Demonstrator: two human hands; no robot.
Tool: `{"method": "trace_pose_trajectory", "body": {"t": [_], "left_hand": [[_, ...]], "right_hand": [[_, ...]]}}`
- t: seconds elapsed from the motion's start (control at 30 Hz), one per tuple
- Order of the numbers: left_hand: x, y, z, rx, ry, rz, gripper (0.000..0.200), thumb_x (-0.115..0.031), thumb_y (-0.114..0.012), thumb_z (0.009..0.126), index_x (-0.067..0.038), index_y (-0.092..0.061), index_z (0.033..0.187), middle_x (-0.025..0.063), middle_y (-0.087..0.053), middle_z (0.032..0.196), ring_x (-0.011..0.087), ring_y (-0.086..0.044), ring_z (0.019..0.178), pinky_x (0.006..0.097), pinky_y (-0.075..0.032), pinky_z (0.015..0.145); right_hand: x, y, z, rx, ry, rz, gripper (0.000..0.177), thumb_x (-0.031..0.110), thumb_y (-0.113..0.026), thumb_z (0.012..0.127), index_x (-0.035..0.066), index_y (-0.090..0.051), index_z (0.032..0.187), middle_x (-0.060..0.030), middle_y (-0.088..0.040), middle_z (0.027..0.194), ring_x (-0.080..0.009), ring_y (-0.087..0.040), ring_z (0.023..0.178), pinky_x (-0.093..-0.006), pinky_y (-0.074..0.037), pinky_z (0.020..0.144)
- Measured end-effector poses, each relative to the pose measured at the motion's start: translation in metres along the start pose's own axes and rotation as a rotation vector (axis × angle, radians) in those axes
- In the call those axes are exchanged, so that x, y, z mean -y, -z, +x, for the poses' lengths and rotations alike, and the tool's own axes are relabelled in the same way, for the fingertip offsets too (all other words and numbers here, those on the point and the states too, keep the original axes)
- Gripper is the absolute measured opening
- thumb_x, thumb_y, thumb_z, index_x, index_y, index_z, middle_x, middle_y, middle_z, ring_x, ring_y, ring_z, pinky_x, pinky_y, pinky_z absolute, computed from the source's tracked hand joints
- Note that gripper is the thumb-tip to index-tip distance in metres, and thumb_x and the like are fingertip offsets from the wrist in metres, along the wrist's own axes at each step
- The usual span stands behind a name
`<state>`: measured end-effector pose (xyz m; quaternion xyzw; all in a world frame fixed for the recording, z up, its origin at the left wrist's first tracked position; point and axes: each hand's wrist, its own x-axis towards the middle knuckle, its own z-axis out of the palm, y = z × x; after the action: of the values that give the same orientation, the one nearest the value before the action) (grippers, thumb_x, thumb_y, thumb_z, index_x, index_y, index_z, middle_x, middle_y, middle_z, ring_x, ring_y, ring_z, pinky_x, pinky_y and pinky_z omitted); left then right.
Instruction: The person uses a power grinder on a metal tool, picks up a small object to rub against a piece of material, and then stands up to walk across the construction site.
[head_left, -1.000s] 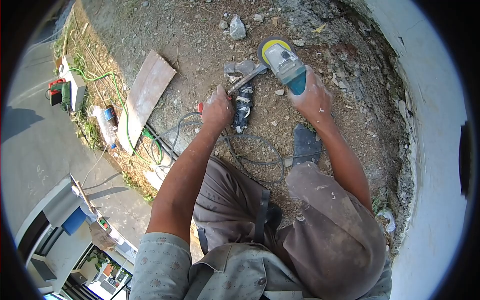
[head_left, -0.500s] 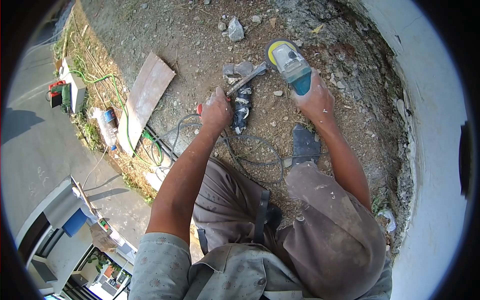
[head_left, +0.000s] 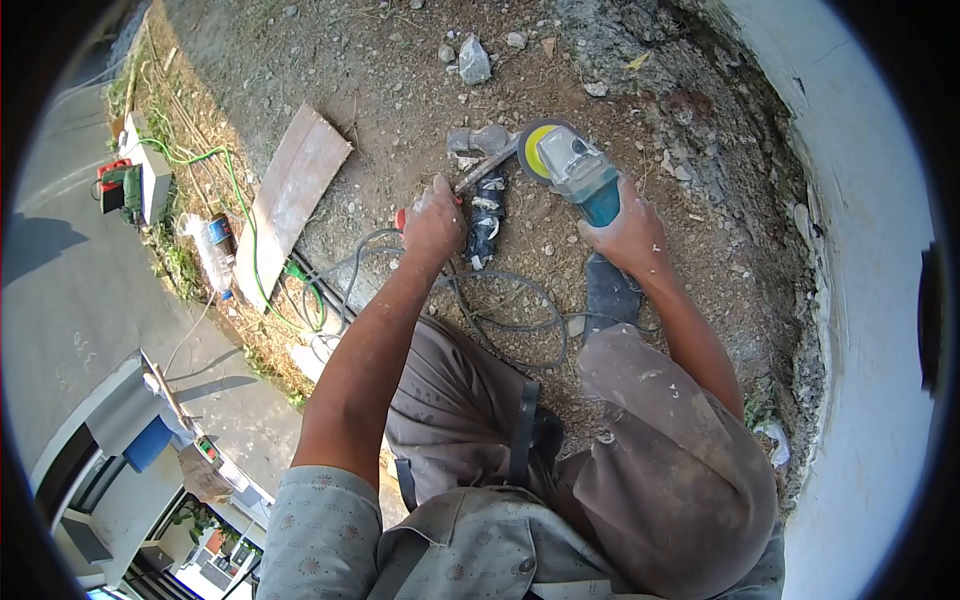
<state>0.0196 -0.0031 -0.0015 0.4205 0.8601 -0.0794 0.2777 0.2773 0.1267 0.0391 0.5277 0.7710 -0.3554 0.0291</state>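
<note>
Grinder [head_left: 575, 170] gripped full-fist in right hand [head_left: 625, 235], disc [head_left: 535, 150] at the metal end of the red-handled tool [head_left: 480, 171] that left hand [head_left: 432, 222] clamps on the dirt [head_left: 400, 80] — I'd pin the tool flat, feed lightly, keep cable [head_left: 545, 296] behind the disc.

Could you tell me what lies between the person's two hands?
In the head view, a black, white-flecked bundle lies on the dirt between the left hand, gripping a red-handled tool, and the right hand, gripping the angle grinder.
</note>
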Motion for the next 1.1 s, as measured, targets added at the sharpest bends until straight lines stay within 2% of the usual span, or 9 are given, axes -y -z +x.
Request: {"method": "trace_pose_trajectory", "body": {"t": [0.1, 0.67, 0.8, 1.1], "left_hand": [[0.0, -0.003, -0.001, -0.037, -0.009, -0.002, 0.022, -0.015, -0.052, 0.095, -0.003, -0.047, 0.112, 0.0214, -0.065, 0.109, 0.0406, -0.066, 0.103, 0.0527, -0.05, 0.087], [0.002, -0.01, -0.002, -0.149, -0.056, 0.014, 0.017, -0.014, -0.052, 0.094, -0.003, -0.048, 0.106, 0.0225, -0.066, 0.103, 0.0413, -0.066, 0.098, 0.0514, -0.051, 0.082], [0.0, -0.008, -0.002, -0.129, -0.036, -0.006, 0.017, -0.015, -0.051, 0.095, -0.004, -0.049, 0.107, 0.0214, -0.066, 0.104, 0.0401, -0.066, 0.099, 0.052, -0.05, 0.083], [0.004, -0.011, -0.001, -0.14, -0.046, 0.016, 0.017, -0.016, -0.051, 0.095, -0.004, -0.048, 0.107, 0.0219, -0.066, 0.103, 0.0412, -0.066, 0.098, 0.0531, -0.05, 0.082]], "right_hand": [[0.001, 0.004, 0.0, 0.054, -0.046, 0.014, 0.086, 0.037, -0.079, 0.071, 0.001, -0.042, 0.14, -0.029, -0.067, 0.112, -0.0459, -0.066, 0.103, -0.0509, -0.052, 0.09], [-0.002, -0.003, -0.005, 0.076, -0.069, 0.044, 0.083, 0.038, -0.079, 0.07, 0.001, -0.045, 0.136, -0.0275, -0.066, 0.114, -0.0446, -0.065, 0.106, -0.05, -0.052, 0.092], [-0.002, -0.01, -0.003, 0.026, -0.016, 0.044, 0.077, 0.033, -0.078, 0.073, 0.0, -0.044, 0.133, -0.0294, -0.067, 0.108, -0.0472, -0.066, 0.102, -0.0522, -0.052, 0.089], [-0.007, -0.01, -0.01, 0.038, -0.024, 0.07, 0.077, 0.034, -0.078, 0.073, 0.0, -0.044, 0.133, -0.0296, -0.067, 0.109, -0.0469, -0.066, 0.103, -0.0524, -0.052, 0.09]]}}
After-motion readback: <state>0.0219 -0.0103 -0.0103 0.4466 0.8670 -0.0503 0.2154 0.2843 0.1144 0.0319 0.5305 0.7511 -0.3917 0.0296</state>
